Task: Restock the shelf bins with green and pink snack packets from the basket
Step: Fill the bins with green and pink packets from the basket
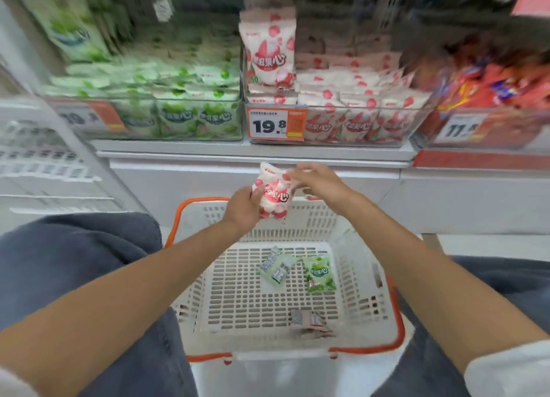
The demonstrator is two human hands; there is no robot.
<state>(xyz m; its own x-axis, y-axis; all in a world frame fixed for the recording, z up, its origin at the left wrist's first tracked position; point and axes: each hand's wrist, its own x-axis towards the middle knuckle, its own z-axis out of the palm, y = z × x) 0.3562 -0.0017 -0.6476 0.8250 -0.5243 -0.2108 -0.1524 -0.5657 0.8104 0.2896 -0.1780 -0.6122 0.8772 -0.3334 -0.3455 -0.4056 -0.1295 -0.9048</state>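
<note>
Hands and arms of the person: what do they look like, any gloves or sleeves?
Both the left hand and the right hand are bare: no gloves, rings or watch show. The forearms are uncovered, and white sleeves begin only near the elbows, at the picture's lower corners.

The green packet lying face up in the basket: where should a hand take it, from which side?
Probably pinch the far edge of the green packet, coming down from above. It lies flat on the basket floor, clear of the face-down packet beside it; the walls block sideways reaches.
</note>
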